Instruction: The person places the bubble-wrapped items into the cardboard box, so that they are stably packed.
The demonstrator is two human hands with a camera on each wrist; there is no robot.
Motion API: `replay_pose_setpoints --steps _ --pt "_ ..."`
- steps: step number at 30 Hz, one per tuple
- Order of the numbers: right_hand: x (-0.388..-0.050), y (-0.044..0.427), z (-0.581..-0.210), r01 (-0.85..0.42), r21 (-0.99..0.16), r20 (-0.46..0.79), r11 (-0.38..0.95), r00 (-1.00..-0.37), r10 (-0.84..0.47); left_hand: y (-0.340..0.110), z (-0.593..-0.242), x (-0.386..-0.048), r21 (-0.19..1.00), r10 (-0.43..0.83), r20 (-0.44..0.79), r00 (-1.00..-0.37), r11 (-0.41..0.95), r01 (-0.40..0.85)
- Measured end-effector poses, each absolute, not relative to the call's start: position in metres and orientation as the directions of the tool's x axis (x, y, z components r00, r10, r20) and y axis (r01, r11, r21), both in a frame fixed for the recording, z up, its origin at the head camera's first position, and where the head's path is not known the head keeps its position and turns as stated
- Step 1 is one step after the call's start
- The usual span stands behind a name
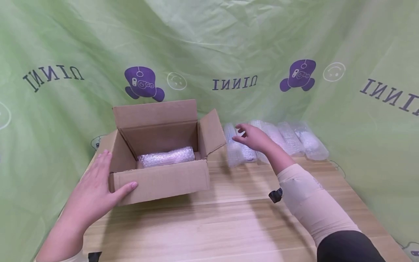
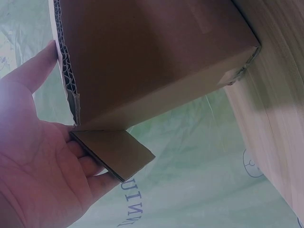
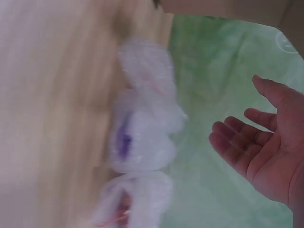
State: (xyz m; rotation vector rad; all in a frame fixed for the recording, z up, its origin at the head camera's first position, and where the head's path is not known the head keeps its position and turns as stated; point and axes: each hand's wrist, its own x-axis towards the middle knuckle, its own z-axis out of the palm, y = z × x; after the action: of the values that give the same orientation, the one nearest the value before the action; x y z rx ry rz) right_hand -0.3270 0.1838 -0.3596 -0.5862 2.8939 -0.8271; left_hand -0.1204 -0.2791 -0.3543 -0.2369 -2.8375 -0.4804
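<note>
An open cardboard box (image 1: 160,182) stands on the table with its flaps spread, and a bubble-wrapped package (image 1: 168,157) lies inside. My left hand (image 1: 93,191) rests on the box's near left corner, thumb against the front flap and straight fingers along the outside of the left flap. In the left wrist view, its fingertips are partly behind a flap (image 2: 114,149). My right hand (image 1: 253,137) hovers over a row of bubble-wrapped packages (image 1: 289,138) right of the box. It holds nothing, its fingers loosely bent. The right wrist view shows something purple through one wrapped package (image 3: 142,142).
The wooden table (image 1: 209,229) extends in front of the box. A green curtain (image 1: 229,43) with purple figures and lettering hangs close behind and at both sides. The box's right flap (image 1: 212,133) sticks out toward the packages.
</note>
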Motion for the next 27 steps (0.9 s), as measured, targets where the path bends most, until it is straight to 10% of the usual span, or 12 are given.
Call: replay_pose_setpoints --steps 27 --pt "-0.321 0.188 -0.417 -0.097 -0.533 -0.163 0.840 -0.963 -0.215 -0.279 -0.355 -0.120 0.316 0.109 0.268 -0.957 0.929 0.195"
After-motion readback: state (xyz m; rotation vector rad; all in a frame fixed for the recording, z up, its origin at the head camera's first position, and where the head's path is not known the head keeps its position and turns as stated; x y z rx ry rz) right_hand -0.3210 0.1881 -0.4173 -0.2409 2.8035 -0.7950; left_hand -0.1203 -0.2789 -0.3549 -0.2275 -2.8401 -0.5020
